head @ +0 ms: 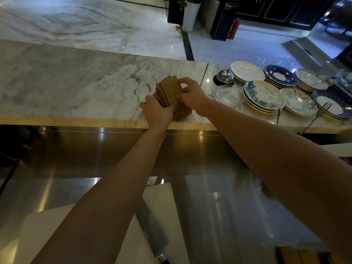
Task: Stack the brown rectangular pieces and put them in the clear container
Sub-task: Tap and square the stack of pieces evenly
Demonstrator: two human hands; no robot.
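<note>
A fanned, uneven stack of thin brown rectangular pieces [168, 91] is held up over the near edge of the marble counter [76, 82]. My left hand [157, 111] grips the stack from below and at its near end. My right hand [190, 92] pinches the stack's far and right side, fingers curled over the top edge. More brown pieces [182, 114] lie under my hands on the counter, partly hidden. I cannot make out the clear container for certain; it may be hidden under the hands.
To the right on the counter stand a metal call bell [224, 76], clear glass dishes [227, 95], several stacks of patterned plates [264, 97] and a fork [318, 115]. Below the counter is a steel worktop [209, 168] with white cutting boards [162, 206] and a knife [152, 231].
</note>
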